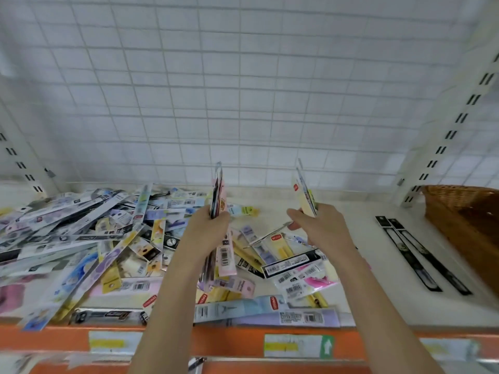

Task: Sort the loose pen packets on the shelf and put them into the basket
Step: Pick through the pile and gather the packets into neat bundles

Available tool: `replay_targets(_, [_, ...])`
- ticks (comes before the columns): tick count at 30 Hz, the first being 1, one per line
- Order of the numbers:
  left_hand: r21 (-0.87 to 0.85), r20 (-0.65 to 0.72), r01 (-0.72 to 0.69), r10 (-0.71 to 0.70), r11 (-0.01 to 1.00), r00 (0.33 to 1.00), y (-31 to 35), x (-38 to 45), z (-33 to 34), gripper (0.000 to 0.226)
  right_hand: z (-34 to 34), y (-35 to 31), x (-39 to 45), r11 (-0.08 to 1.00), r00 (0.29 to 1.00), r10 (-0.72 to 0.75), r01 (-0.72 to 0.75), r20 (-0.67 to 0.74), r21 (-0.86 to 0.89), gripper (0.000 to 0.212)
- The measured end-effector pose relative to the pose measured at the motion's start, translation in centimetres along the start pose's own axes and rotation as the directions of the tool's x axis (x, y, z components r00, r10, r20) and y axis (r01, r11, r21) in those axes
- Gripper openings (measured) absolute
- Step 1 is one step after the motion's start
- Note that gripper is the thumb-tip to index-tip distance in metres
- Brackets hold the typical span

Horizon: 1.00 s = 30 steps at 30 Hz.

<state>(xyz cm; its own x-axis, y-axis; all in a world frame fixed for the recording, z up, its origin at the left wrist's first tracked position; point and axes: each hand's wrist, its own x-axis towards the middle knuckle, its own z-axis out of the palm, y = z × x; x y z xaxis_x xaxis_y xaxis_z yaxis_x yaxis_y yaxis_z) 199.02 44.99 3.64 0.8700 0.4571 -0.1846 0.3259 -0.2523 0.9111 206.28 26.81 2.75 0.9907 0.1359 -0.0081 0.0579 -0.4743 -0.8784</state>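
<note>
Left hand [208, 225]: I'm gripping an upright pink packet bundle [218, 194], well left of the wicker basket [464, 211].
Right hand [314, 222]: I'm pinching yellow packets [306, 194], nearer the basket.
Loose heap [89, 233]: sprawling farthest left of the basket.
Black packets [421, 255]: lying just beside the basket.
Risk: slick packets are fanning; they could slide out mid-carry.

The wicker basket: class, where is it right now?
In the head view, the wicker basket sits at the shelf's far right, beside two black pen packets lying flat.
</note>
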Motion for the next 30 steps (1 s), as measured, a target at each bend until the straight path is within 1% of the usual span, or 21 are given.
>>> replay_targets(2, [0.096, 0.029, 0.0, -0.002, 0.995, 1.0, -0.1, 0.2, 1.3, 0.029, -0.8, 1.0, 0.3, 0.998, 0.999, 0.043, -0.042, 0.021, -0.056, 0.02])
replay_targets(6, [0.177, 0.056, 0.027, -0.037, 0.984, 0.998, -0.1, 0.2, 3.2, 0.019, -1.8, 2.7, 1.1, 0.953, 0.995, 0.051, -0.024, 0.084, -0.301, 0.018])
replay_targets(8, [0.196, 0.034, 0.025, -0.033, 0.98, 0.999, 0.0, 0.2, 3.7, 0.02, -2.1, 3.2, 1.5, 0.943, 0.993, 0.06, -0.024, 0.099, -0.331, 0.01])
replay_targets(9, [0.196, 0.023, 0.026, -0.031, 0.98, 0.999, 0.0, 0.2, 3.9, 0.019, -2.2, 3.3, 1.7, 0.948, 0.994, 0.056, -0.023, 0.096, -0.319, 0.009])
replay_targets(11, [0.201, 0.013, 0.028, -0.032, 0.979, 0.999, 0.0, 0.2, 3.9, 0.016, -2.4, 3.3, 2.1, 0.967, 0.995, 0.043, -0.02, 0.085, -0.253, 0.014])
replay_targets(14, [0.215, 0.013, 0.018, -0.021, 0.976, 1.0, 0.1, 0.1, 3.9, 0.01, -3.3, 3.2, 2.5, 0.993, 0.993, 0.082, -0.073, 0.09, -0.091, 0.025])
replay_targets(16, [0.23, 0.019, 0.002, -0.007, 0.973, 1.0, 0.4, -0.1, 4.1, 0.013, -4.2, 3.4, 2.7, 0.995, 0.99, 0.097, -0.093, 0.105, -0.037, 0.025])
replay_targets(17, [0.245, 0.03, -0.006, -0.001, 0.97, 1.0, 0.6, -0.2, 4.3, 0.015, -4.7, 3.4, 2.6, 0.996, 0.989, 0.091, -0.088, 0.113, -0.033, 0.022])
replay_targets(19, [0.286, 0.066, -0.032, 0.014, 0.958, 0.998, 0.7, -0.2, 5.1, 0.012, -5.9, 3.7, 2.6, 0.995, 0.991, 0.077, -0.07, 0.106, -0.07, 0.006])
replay_targets(22, [0.356, 0.166, -0.088, 0.03, 0.93, 0.986, 1.0, 0.1, 7.0, 0.013, -7.7, 4.4, 2.4, 0.989, 0.989, 0.087, -0.072, 0.117, -0.129, 0.029])
replay_targets(23, [0.392, 0.205, -0.121, 0.041, 0.912, 0.978, 1.1, 0.1, 7.9, 0.016, -8.2, 4.6, 2.2, 0.986, 0.988, 0.095, -0.077, 0.119, -0.147, 0.031])
replay_targets(25, [0.47, 0.26, -0.184, 0.063, 0.863, 0.963, 1.4, 0.1, 9.5, 0.025, -9.1, 5.1, 1.9, 0.982, 0.988, 0.131, -0.117, 0.086, -0.15, 0.032])
replay_targets(28, [0.54, 0.318, -0.209, 0.033, 0.815, 0.948, 1.9, 0.2, 11.6, 0.042, -10.4, 6.0, 1.8, 0.979, 0.985, 0.173, -0.169, 0.027, -0.11, 0.035])
replay_targets(30, [0.588, 0.354, -0.222, -0.001, 0.778, 0.935, 1.8, 0.2, 12.7, 0.042, -11.1, 6.5, 1.6, 0.979, 0.983, 0.184, -0.182, 0.007, -0.088, 0.028])
